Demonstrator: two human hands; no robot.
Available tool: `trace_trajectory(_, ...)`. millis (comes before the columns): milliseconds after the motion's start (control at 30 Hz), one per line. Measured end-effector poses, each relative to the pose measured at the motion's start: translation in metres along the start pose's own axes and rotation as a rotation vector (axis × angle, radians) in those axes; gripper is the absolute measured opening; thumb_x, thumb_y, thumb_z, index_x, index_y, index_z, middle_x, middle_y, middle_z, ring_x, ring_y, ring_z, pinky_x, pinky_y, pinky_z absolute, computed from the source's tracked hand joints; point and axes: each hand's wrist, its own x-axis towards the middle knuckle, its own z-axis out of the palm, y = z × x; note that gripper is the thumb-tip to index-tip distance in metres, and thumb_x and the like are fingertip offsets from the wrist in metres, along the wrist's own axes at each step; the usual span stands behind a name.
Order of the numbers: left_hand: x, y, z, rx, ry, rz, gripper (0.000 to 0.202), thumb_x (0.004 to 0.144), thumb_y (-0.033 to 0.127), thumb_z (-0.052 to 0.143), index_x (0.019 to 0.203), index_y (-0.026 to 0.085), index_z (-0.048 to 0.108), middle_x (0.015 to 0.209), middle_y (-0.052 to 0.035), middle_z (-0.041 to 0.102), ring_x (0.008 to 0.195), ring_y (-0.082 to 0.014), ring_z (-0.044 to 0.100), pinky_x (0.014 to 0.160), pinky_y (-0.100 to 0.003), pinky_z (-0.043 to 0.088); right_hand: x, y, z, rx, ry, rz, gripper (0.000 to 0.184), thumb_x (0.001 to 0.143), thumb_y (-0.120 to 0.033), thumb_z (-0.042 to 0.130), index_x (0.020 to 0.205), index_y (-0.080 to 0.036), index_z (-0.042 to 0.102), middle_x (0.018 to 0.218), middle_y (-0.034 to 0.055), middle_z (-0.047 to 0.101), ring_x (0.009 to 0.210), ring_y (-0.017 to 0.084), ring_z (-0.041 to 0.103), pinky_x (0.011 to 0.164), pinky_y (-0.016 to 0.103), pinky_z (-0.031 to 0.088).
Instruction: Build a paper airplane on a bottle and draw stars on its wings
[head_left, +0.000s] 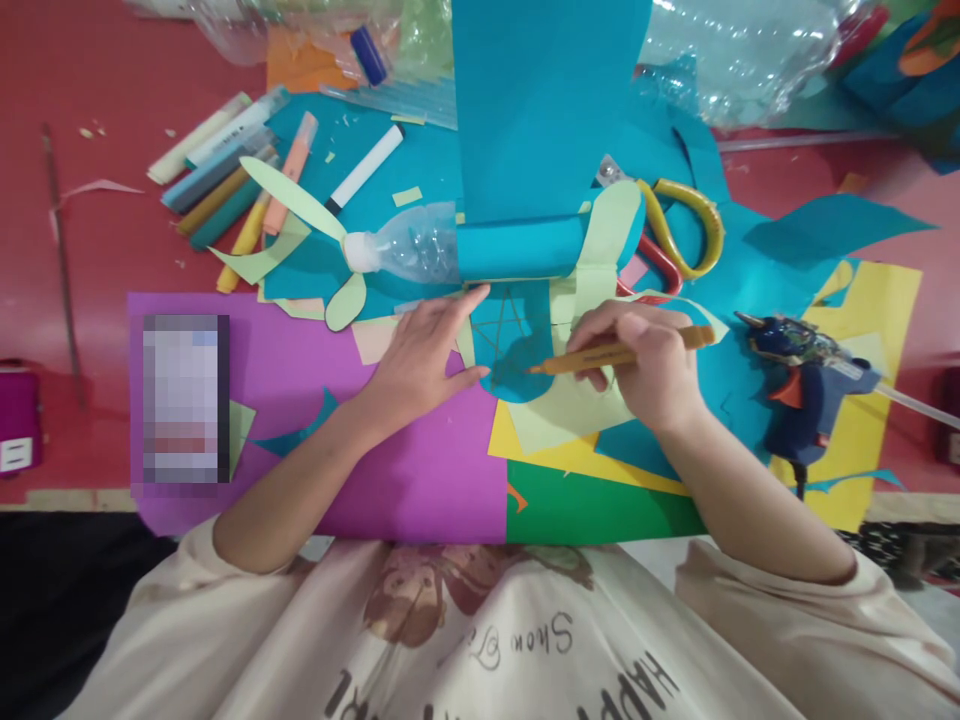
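The blue paper wing (551, 100) runs off past the top edge, and the clear plastic (739, 55) beside it is cut off too. A pale green strip (604, 240) overlaps the scissors (660, 235), so part of them is hidden. The phone (181, 400) on the purple sheet (420, 450) has a screen too blurred to read. From here I can't tell whether the tip of the ochre marker (600, 355) meets the blue flap (504, 325) or hovers just over it. That flap, with a thin star drawn on it, lies between the hands, below the bottle (420, 240) in its blue wrap. The right hand (652, 365) pinches the marker between thumb and fingers, its lower fingers curled and partly covered. The left hand (420, 360) lies flat, thumb spread away from the other fingers, tips at the flap's left side. Loose pens (221, 185) crowd the upper left, a glue gun (810, 385) sits off to the right, and paper scraps press close round the flap, leaving the marker hand resting among them
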Motion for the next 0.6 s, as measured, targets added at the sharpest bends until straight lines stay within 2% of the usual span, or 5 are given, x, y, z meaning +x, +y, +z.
trace_trajectory(67,0.0,0.001,0.0,0.005,-0.004,-0.006,0.071,0.093,0.056,0.052,0.15,0.022,0.027,0.147,-0.0134,0.047,0.129,-0.0314,0.045,0.106,-0.045,0.038,0.0,0.007,0.004,0.074,0.006,0.001,0.053,0.085,-0.066,0.05,0.07,-0.02,0.069,0.052,0.0016,0.061,0.039,0.011,0.051,0.035,0.025,0.037)
trace_trajectory(133,0.0,0.001,0.0,0.016,-0.004,-0.012,0.071,0.093,0.053,0.054,0.151,0.023,0.026,0.146,-0.0133,0.047,0.128,-0.0316,0.046,0.105,-0.046,0.038,0.001,0.014,0.007,0.083,0.002,0.0,0.055,0.082,-0.072,0.051,0.076,-0.022,0.071,0.058,0.0023,0.065,0.043,0.013,0.055,0.038,0.027,0.042)
trace_trajectory(267,0.0,0.001,0.001,0.033,0.01,-0.007,0.069,0.094,0.047,0.056,0.151,0.024,0.025,0.145,-0.0128,0.048,0.128,-0.0309,0.046,0.105,-0.046,0.039,0.004,0.024,0.009,0.048,0.003,-0.028,0.054,0.083,-0.073,0.05,0.082,-0.024,0.072,0.072,0.0028,0.073,0.052,0.015,0.063,0.053,0.032,0.055)
trace_trajectory(433,0.0,0.002,0.002,0.056,0.034,0.026,0.068,0.094,0.046,0.056,0.15,0.022,0.027,0.146,-0.0137,0.048,0.128,-0.0308,0.046,0.106,-0.045,0.038,0.007,0.03,0.007,0.041,0.014,-0.114,0.048,0.086,-0.068,0.049,0.087,-0.026,0.072,0.075,0.0025,0.073,0.058,0.015,0.067,0.058,0.032,0.058)
trace_trajectory(600,0.0,0.004,0.001,0.067,0.017,0.019,0.07,0.094,0.043,0.057,0.151,0.023,0.024,0.147,-0.0133,0.047,0.129,-0.0309,0.046,0.107,-0.047,0.037,0.005,0.029,0.006,0.021,0.041,-0.144,0.043,0.088,-0.064,0.051,0.092,-0.028,0.074,0.086,0.0035,0.076,0.063,0.016,0.07,0.06,0.032,0.06)
